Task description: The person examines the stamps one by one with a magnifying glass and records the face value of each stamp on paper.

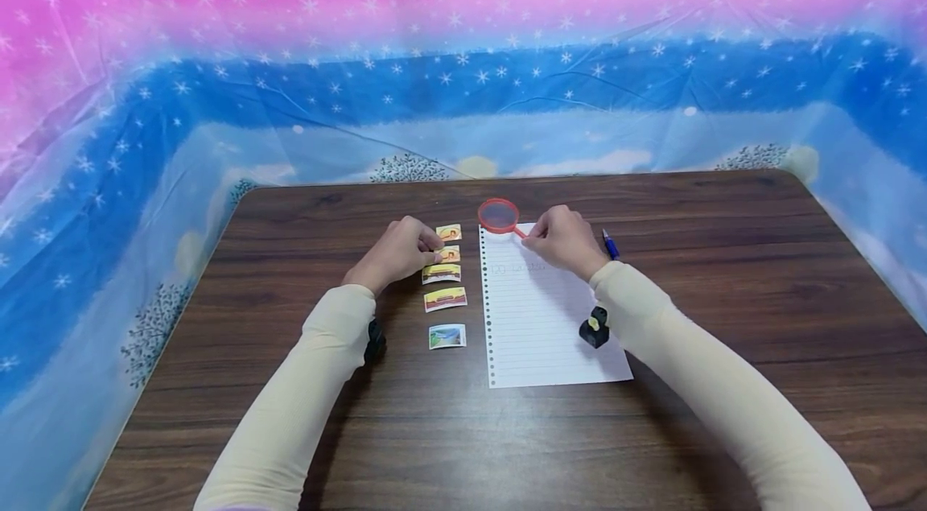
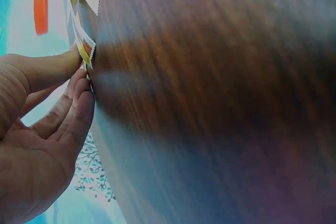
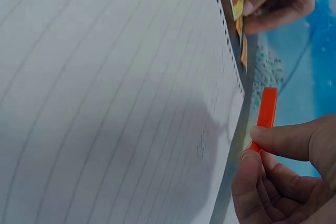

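My left hand (image 1: 394,253) pinches the left edge of a yellow-orange postage stamp (image 1: 450,254) between thumb and fingers. Another orange stamp (image 1: 451,232) lies just beyond it, close to the fingertips. In the left wrist view, the stamp's (image 2: 87,50) toothed edge shows at the thumb tip. My right hand (image 1: 566,241) holds a red magnifying glass (image 1: 498,216) by its handle, above the top of a sheet of lined paper (image 1: 558,334). From the right wrist, the red rim (image 3: 268,106) appears edge-on, with thumb and fingers closed on the handle.
Nearer me in the same column are two yellow-and-red stamps (image 1: 445,299) and a blue-green landscape stamp (image 1: 447,336). Faint handwriting (image 1: 517,269) marks the paper. A blue pen (image 1: 610,244) lies right of the right hand on the wooden table (image 1: 724,253). Snowflake-patterned cloth (image 1: 463,76) hangs behind.
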`<state>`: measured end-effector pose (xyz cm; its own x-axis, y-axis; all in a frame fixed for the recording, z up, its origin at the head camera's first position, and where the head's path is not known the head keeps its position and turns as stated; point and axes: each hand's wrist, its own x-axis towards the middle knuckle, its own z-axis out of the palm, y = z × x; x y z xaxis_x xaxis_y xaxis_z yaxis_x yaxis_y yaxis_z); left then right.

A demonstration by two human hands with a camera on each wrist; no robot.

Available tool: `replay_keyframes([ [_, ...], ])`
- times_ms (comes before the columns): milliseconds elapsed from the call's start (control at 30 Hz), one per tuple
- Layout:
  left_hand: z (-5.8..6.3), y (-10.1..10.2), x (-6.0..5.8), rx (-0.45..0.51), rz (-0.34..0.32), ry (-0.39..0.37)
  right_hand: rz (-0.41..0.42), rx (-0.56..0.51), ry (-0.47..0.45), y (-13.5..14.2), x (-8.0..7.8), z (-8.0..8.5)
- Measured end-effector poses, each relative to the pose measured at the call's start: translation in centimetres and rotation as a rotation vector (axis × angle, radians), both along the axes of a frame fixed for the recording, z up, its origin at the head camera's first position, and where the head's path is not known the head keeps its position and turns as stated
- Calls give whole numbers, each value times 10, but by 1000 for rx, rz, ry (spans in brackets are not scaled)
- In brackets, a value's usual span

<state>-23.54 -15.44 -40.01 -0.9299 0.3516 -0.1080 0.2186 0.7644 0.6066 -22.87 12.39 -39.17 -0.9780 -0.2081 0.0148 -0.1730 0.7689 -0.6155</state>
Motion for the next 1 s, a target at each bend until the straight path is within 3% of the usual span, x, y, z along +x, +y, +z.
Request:
replay_keyframes([
  [333,0,1,-2,-21,2,4,79,9,-40,-32,5,-3],
  [1000,-1,2,-3,-32,14,1,126,32,-48,-45,10,-4],
])
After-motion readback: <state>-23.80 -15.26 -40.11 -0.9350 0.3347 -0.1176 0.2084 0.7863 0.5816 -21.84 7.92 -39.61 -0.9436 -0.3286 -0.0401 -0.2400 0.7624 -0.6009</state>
